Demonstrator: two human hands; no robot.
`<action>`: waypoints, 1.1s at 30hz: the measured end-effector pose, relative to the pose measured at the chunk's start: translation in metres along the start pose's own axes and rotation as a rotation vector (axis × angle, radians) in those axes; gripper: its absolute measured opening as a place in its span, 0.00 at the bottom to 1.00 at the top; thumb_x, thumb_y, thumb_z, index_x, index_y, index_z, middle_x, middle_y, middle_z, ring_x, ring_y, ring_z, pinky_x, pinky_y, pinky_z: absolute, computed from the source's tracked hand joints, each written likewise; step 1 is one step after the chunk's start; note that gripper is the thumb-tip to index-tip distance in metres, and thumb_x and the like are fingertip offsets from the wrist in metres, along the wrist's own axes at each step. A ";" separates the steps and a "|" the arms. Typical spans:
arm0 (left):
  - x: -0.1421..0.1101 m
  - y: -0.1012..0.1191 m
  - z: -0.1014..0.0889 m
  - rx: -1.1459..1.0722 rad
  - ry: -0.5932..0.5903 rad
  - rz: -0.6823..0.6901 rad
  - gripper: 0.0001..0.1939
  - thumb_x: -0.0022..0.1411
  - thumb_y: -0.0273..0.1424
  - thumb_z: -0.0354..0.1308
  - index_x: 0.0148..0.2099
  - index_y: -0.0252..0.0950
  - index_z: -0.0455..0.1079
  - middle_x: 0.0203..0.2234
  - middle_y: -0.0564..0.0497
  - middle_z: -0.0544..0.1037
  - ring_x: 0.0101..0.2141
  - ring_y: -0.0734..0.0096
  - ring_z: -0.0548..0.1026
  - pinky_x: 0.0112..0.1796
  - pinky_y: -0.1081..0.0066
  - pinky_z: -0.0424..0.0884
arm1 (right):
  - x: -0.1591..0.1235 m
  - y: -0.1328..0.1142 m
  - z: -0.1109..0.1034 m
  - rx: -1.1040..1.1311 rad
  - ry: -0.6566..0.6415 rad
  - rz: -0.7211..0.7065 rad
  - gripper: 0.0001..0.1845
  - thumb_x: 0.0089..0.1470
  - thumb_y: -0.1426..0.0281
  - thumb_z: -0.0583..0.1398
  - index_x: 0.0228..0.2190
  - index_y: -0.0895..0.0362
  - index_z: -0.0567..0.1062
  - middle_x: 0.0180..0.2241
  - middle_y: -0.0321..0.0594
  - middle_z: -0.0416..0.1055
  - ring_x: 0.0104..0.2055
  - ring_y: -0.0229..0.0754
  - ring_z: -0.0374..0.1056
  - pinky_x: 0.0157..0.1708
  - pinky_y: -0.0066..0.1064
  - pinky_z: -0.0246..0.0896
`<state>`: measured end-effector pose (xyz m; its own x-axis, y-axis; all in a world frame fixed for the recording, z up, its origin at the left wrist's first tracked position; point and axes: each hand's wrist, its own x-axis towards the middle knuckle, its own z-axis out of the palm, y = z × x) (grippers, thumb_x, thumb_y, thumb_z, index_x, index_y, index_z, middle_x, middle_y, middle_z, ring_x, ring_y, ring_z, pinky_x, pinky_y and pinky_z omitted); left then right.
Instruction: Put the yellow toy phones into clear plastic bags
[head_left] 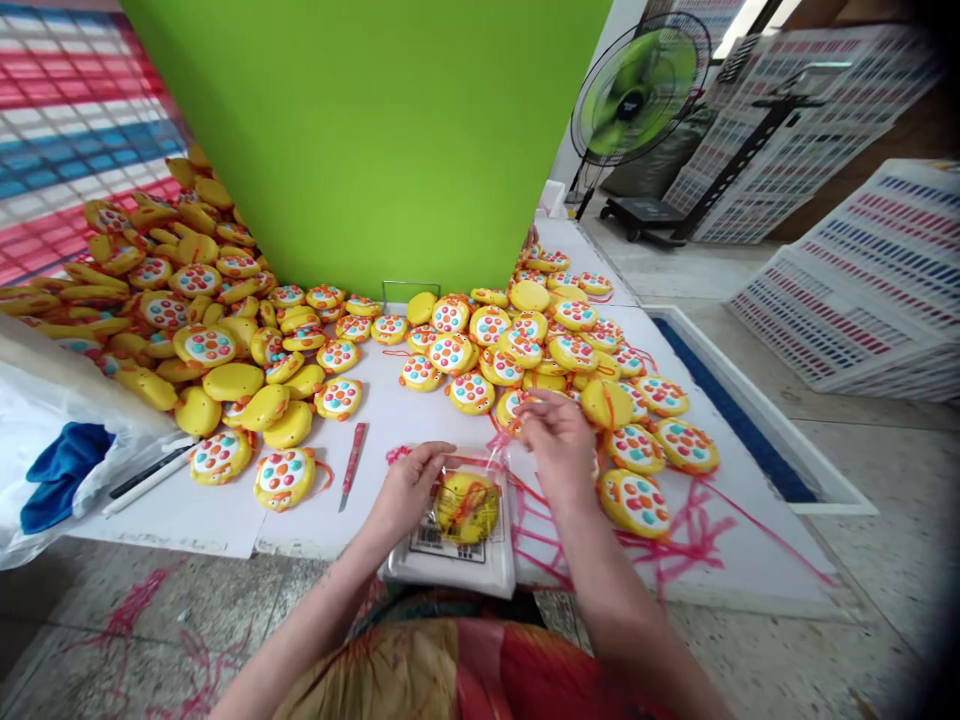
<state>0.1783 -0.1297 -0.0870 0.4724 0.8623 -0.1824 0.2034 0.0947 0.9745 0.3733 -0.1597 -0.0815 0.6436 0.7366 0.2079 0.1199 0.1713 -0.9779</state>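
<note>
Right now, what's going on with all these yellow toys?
A person sits on the floor at a low white board heaped with yellow toys. One toy lies in a clear bag on a stack of bags. The left hand holds the bag's edge; the right hand pinches its opening. A red-handled knife lies nearby.

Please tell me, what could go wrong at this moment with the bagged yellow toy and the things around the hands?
1. The clear bag with the yellow toy rests on a stack of bags at the board's edge; it may slide off.
2. Loose red strings by the right hand could catch in the bag opening.
3. The red cutter lies near the left hand; an elbow might knock it.
</note>
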 end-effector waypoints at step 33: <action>-0.005 0.009 -0.013 -0.344 -0.064 -0.186 0.25 0.51 0.45 0.64 0.47 0.35 0.72 0.38 0.45 0.80 0.36 0.65 0.76 0.34 0.69 0.72 | -0.024 0.001 -0.032 -0.259 -0.592 0.124 0.10 0.52 0.66 0.59 0.34 0.56 0.78 0.32 0.39 0.77 0.33 0.39 0.71 0.34 0.31 0.68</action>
<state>0.1663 -0.1268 -0.0759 0.5096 0.7830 -0.3568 -0.0039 0.4167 0.9090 0.3822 -0.1986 -0.0879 0.1484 0.9889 -0.0020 0.2974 -0.0465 -0.9536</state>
